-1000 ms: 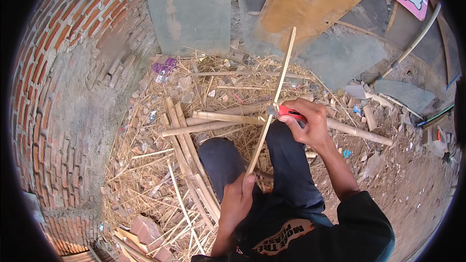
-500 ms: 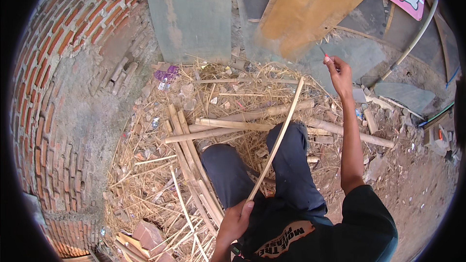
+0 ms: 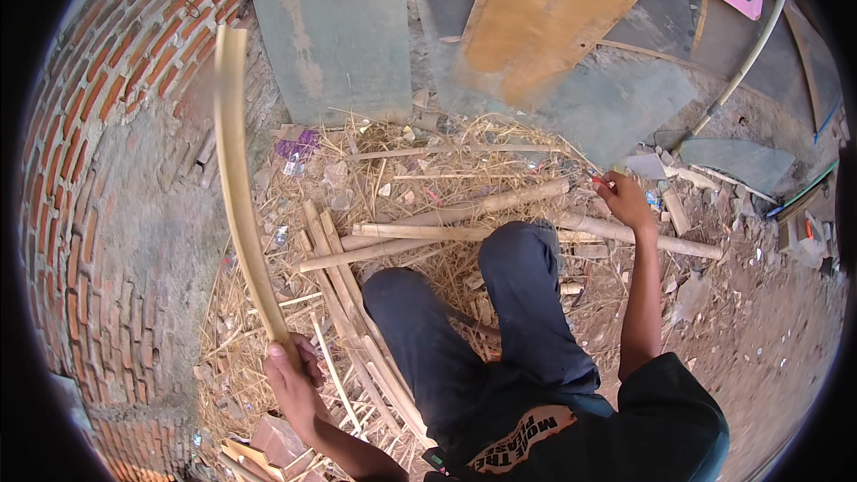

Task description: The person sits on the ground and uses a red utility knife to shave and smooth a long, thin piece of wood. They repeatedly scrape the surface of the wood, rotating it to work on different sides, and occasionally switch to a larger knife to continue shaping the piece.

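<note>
My left hand (image 3: 295, 382) is closed round the lower end of a long split bamboo strip (image 3: 234, 147). The strip rises at the left in front of the brick wall, with its pale, hollowed side showing, and its top end blurs a little. Out to the right, my right hand (image 3: 628, 203) grips a knife (image 3: 599, 180) by its red handle. The thin blade points up and left over the straw, hard to make out against it. Between my hands are my bent knees. Several split bamboo pieces (image 3: 342, 281) lie beside my left knee.
Thicker bamboo poles (image 3: 625, 234) lie across the straw (image 3: 375, 183) and rubble beyond my knees. A brick wall (image 3: 116, 214) stands at the left. Grey boards (image 3: 335, 45) and an orange-brown panel (image 3: 558, 13) lean at the back. Thin slivers (image 3: 335, 375) lie at lower left.
My left hand has moved left with the bamboo strip, which swung from between my knees to upright at the left. My right hand, holding the knife, has come lower and nearer.
</note>
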{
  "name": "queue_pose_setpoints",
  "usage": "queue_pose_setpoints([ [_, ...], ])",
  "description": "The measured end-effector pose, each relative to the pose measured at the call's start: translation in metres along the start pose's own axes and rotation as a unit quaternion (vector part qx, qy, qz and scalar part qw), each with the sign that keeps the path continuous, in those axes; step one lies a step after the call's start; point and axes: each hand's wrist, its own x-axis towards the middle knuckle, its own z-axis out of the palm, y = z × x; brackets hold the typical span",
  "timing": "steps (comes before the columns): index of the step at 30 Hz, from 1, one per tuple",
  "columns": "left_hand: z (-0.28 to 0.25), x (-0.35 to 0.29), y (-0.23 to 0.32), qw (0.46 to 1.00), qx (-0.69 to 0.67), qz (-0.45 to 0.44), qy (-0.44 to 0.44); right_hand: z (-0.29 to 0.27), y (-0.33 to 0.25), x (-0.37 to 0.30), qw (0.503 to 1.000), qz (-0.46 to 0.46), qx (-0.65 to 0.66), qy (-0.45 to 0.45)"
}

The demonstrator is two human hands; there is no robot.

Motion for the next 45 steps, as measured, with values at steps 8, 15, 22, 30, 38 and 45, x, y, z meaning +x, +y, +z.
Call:
queue_pose_setpoints([
  [8,-0.083,0.033,0.081,0.906,-0.081,0.227,0.347,0.007,-0.001,-0.039,0.991,0.02,0.091,0.092],
  [15,-0.1,0.031,0.086,0.796,-0.317,0.368,0.36,0.037,-0.025,-0.049,0.937,0.022,0.338,0.088],
  [22,-0.037,0.072,0.053,0.678,-0.605,0.416,0.038,0.028,-0.128,-0.082,0.855,0.047,0.516,-0.008],
  [30,0.053,0.072,0.057,0.603,-0.744,0.272,-0.094,0.035,-0.173,-0.116,0.699,0.018,0.714,-0.025],
  [38,0.104,0.062,0.05,0.718,-0.683,0.124,0.048,0.019,-0.166,-0.112,0.631,0.072,0.771,0.052],
  [45,0.109,0.05,0.006,0.88,-0.471,0.053,-0.031,0.013,-0.144,-0.093,0.593,0.063,0.797,0.097],
])
